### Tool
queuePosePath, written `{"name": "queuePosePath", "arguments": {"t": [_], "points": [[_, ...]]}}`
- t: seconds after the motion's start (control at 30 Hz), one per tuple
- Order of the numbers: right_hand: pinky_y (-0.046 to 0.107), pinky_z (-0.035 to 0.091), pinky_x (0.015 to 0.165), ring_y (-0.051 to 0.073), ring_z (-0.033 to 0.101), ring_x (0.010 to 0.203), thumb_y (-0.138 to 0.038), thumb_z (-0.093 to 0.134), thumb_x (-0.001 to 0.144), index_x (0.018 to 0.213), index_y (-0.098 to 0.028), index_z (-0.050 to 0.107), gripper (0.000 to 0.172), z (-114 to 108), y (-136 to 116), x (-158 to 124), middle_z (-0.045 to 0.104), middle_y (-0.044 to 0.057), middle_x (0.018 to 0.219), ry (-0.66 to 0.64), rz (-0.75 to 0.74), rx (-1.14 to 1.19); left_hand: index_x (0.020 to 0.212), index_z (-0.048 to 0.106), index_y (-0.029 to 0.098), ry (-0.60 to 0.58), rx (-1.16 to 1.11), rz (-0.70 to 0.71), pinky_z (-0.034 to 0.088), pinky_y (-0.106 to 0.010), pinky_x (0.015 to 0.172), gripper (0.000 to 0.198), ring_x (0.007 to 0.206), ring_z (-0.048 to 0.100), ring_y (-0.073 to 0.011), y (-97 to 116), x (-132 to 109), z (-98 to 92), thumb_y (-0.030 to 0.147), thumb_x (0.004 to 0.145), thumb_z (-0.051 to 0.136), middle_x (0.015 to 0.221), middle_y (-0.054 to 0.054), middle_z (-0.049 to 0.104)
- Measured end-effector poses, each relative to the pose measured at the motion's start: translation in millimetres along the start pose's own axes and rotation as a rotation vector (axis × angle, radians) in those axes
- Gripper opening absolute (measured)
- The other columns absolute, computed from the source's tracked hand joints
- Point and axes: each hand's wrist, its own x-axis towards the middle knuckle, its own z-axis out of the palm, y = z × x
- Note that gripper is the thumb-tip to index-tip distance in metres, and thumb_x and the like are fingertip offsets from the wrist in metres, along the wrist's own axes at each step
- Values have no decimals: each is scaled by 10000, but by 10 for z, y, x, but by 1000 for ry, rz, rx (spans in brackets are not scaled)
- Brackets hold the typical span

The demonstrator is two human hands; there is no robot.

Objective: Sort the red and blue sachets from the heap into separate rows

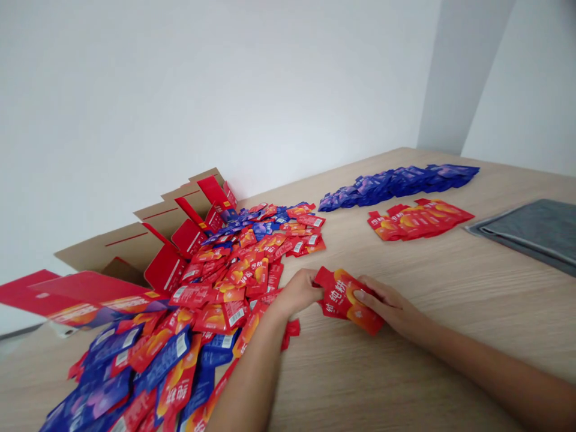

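Note:
In front of me, over the table, a few overlapping red sachets (341, 294) with orange fruit prints and white characters are held between my hands. My right hand (387, 305) is closed on their right side, thumb pressed on the top face. My left hand (302, 292) is closed at their left edge, its fingertips partly hidden behind them. Just left of that hand spreads a large loose pile of red and blue sachets (238, 273), lying at all angles.
Opened red cartons with brown insides (162, 255) stand behind the pile at left. A long overlapped row of blue sachets (398, 185) lies at the back, a shorter row of red sachets (420, 219) nearer. A grey folded item (535, 231) rests at right.

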Motion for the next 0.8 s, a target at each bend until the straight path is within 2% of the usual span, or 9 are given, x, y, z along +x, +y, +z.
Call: {"name": "queuePosePath", "arguments": {"t": [0.07,0.13,0.2,0.27,0.33,0.4,0.57,0.7,0.8], "points": [[294,481,675,185,579,733,-539,505,830,822,-219,599,334,18,9,14,636,11,780,11,68,44,631,608,152,122,-50,-64,350,-176,416,77,393,439,-58,-16,38,26,205,594,651,490,56,548],[294,479,644,185,579,715,-568,524,800,826,-214,591,361,20,11,40,642,13,785,89,119,124,660,576,161,328,-202,-74,299,-167,369,185,337,383,-41,-32,91,67,303,610,683,462,74,512],[303,483,636,194,585,719,-583,526,786,848,-211,580,381,6,13,63,646,21,800,209,153,188,720,565,165,464,-459,-28,379,-182,422,325,394,473,-64,-37,142,145,458,638,677,513,48,555],[313,489,643,199,588,727,-581,504,802,854,-214,561,376,-9,22,74,642,28,801,330,158,182,793,587,154,435,-640,-8,468,-227,545,452,546,588,-113,-37,173,262,565,628,673,637,-14,636],[328,499,678,205,597,757,-571,503,812,870,-220,544,357,-10,43,72,647,37,832,377,131,130,867,621,140,316,-646,-33,498,-270,650,523,693,636,-159,-48,183,396,572,590,717,771,-61,684],[355,515,728,216,621,808,-562,550,790,931,-228,519,364,12,72,68,663,51,903,322,115,134,915,645,139,282,-557,-37,496,-291,717,530,774,641,-181,-75,182,505,529,574,756,859,-71,701],[429,530,813,254,652,941,-528,644,728,1101,-230,457,513,92,114,70,673,88,1053,87,179,314,856,679,142,432,-417,31,485,-312,771,444,791,637,-194,-146,173,576,499,600,746,868,-65,716],[444,494,893,268,617,1024,-457,719,672,1086,-197,533,523,92,38,46,667,92,1093,-53,153,284,814,678,138,368,-423,73,483,-287,733,446,718,623,-169,-148,142,615,505,573,756,794,-50,705],[412,517,838,249,648,932,-445,735,655,1046,-191,564,497,97,-37,5,698,64,980,-104,232,421,693,627,146,385,-298,39,468,-260,613,421,576,564,-133,-149,147,584,567,689,633,637,-13,642]]}}
